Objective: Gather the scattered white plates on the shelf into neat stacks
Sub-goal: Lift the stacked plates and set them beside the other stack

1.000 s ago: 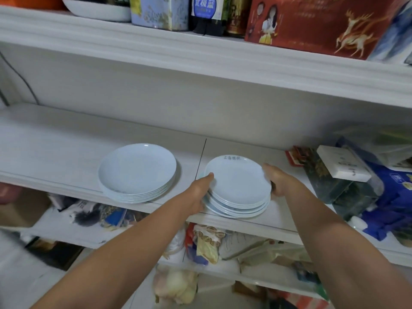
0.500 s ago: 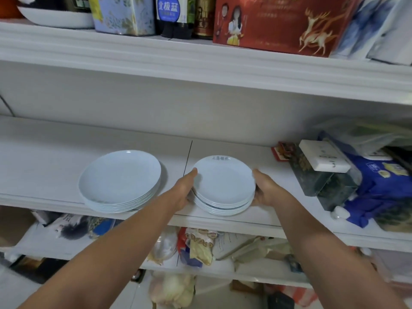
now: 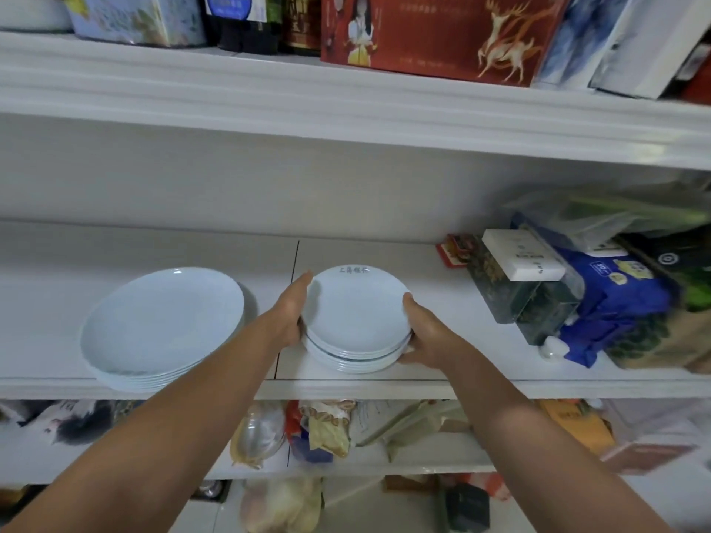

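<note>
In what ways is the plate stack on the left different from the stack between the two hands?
The left plate stack has wider plates than the right plate stack. The left stack's top plate is plain; the right stack's carries printed characters near its far rim. Nothing touches the left stack, while the left hand and right hand press the right one's sides. Both are white and sit on one shelf.

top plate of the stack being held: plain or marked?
Marked: the top plate is white with small grey printed characters on its far rim. Head view.

Both arms reach forward, left hand [image 3: 289, 315] and right hand [image 3: 425, 334] cupped inward, palms facing
</note>
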